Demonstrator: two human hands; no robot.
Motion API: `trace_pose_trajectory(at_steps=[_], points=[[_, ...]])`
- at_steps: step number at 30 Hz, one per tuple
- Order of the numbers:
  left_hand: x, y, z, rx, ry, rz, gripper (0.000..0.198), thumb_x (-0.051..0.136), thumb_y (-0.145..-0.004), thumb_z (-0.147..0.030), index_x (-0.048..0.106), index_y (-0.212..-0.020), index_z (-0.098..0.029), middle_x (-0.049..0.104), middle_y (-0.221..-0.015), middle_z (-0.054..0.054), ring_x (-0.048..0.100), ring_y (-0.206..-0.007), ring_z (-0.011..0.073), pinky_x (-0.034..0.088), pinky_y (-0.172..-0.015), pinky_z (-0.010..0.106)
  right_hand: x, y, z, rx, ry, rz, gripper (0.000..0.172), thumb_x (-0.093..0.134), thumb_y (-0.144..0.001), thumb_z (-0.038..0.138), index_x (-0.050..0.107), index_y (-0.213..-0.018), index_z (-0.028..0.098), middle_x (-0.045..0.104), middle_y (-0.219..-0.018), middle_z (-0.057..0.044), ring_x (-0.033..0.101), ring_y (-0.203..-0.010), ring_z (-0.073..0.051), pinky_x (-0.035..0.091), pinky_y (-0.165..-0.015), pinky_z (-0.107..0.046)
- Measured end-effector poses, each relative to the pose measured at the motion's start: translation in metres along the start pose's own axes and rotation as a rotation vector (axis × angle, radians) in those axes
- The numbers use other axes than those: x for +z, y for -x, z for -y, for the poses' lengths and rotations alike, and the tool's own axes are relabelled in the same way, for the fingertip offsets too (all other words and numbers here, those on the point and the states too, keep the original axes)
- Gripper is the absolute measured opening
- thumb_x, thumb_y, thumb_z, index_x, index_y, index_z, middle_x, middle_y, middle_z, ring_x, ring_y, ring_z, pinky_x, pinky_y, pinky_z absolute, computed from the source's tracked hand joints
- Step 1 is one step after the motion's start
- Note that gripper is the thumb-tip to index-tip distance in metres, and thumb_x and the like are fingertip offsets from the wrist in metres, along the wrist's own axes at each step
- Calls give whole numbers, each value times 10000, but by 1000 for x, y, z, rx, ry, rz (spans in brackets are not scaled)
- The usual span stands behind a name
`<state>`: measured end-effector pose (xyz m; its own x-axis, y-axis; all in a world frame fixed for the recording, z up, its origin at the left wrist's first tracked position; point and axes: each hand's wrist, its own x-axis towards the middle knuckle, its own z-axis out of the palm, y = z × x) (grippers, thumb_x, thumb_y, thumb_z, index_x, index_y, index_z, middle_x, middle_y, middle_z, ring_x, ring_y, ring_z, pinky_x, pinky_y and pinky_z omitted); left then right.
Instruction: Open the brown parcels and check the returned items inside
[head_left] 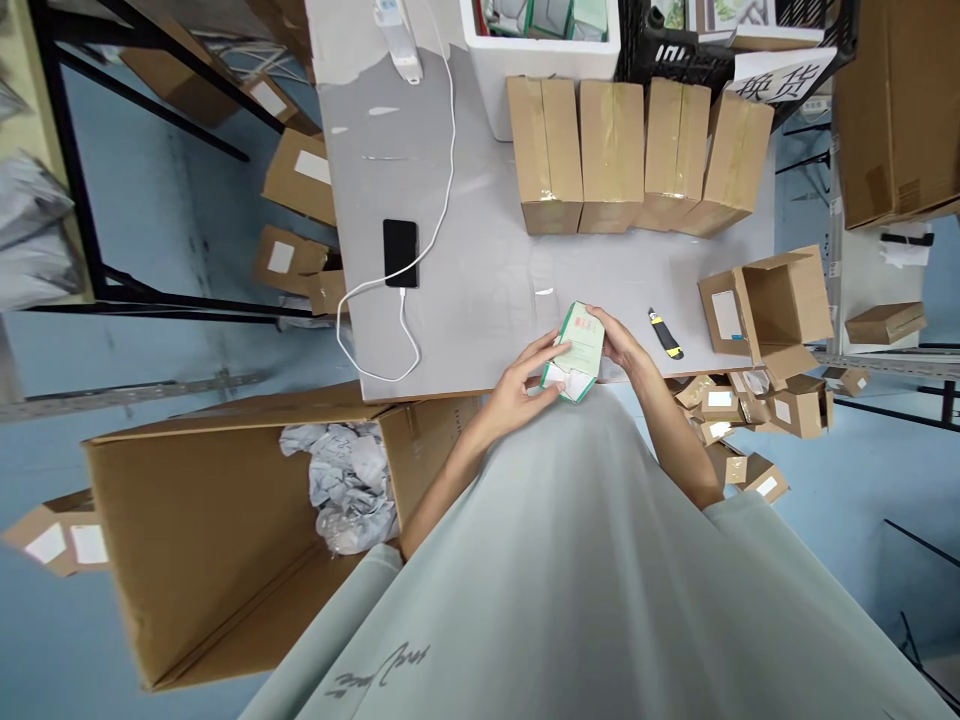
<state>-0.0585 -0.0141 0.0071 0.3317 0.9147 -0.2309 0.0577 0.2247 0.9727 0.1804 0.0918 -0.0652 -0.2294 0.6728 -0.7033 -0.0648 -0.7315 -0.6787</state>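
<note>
Both my hands hold a small green and white carton (581, 345) just above the near edge of the grey table (480, 270). My left hand (525, 385) grips its lower left side, fingers curled round the bottom flap. My right hand (619, 345) clasps its right edge from above. The carton's lower flaps look partly open. A yellow and black utility knife (665, 333) lies on the table just right of my right hand.
Several sealed brown boxes (637, 155) stand in a row at the back. An open empty box (776, 300) sits at the right edge. A black phone (400, 252) on a white cable lies left. A large carton (225, 530) with crumpled plastic stands on the floor.
</note>
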Motion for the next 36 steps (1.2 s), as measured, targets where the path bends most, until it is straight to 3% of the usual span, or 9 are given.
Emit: trace_pose_trajectory(at_steps=[3, 6, 10, 15, 18, 24, 31, 36], points=[[-1, 2, -3, 17, -47, 23, 449, 865, -1004, -564, 853, -1384, -325, 478, -1867, 116, 458, -1732, 447, 672, -1137, 532, 1, 4, 1, 33, -8, -29, 546, 854, -864, 755, 731, -1097, 278, 790, -848, 36, 740, -871, -214, 596, -795, -312], [-1, 5, -3, 25, -35, 11, 389, 898, -972, -553, 861, -1260, -295, 512, -1830, 139, 471, -1720, 445, 677, -1108, 532, -4, 10, 3, -1, -18, 8, 575, 830, -894, 805, 732, -1093, 273, 819, -898, 11, 761, -898, -223, 614, -805, -323], [-1, 6, 3, 33, 82, -24, 436, 964, -916, -569, 815, -1188, -262, 490, -1838, 170, 505, -1693, 443, 674, -1095, 537, -14, 15, 4, -102, -51, 119, 654, 745, -916, 906, 738, -1101, 279, 856, -1007, -40, 803, -998, -269, 641, -794, -347], [-7, 1, 11, 55, 258, -88, 575, 1063, -800, -566, 753, -1156, -239, 532, -1808, 228, 504, -1693, 465, 624, -1144, 544, -21, 19, -2, -161, -86, 100, 568, 799, -893, 826, 725, -1105, 304, 864, -1075, -52, 817, -1087, -302, 683, -830, -412], [-9, -2, 19, 16, 359, -136, 648, 1086, -769, -552, 726, -1219, -255, 580, -1781, 198, 566, -1647, 442, 618, -1175, 537, -20, 19, -4, -197, -137, 47, 521, 853, -850, 759, 700, -1073, 314, 848, -1046, -35, 811, -1068, -300, 686, -822, -416], [-7, -5, 42, -101, 348, -359, 790, 984, -883, -642, 680, -1531, -309, 647, -1711, 144, 777, -1369, 334, 716, -1055, 452, -15, 22, 9, -278, -159, -86, 605, 954, -799, 759, 611, -1005, 305, 762, -955, 32, 758, -867, -190, 649, -741, -305], [-6, -7, 43, -105, 318, -479, 831, 913, -929, -676, 679, -1632, -299, 489, -1879, 119, 612, -1605, 404, 696, -1149, 464, -4, 31, 26, -303, 78, -193, 740, 892, -776, 922, 626, -1065, 295, 760, -948, 44, 775, -788, -145, 630, -712, -251], [-10, -11, 37, -178, 434, -395, 805, 724, -996, -739, 628, -1688, -339, 506, -1873, 77, 620, -1608, 401, 646, -1213, 544, 2, 27, 26, -355, 155, -241, 748, 873, -781, 941, 627, -1068, 295, 766, -915, 36, 772, -791, -161, 630, -733, -271]])
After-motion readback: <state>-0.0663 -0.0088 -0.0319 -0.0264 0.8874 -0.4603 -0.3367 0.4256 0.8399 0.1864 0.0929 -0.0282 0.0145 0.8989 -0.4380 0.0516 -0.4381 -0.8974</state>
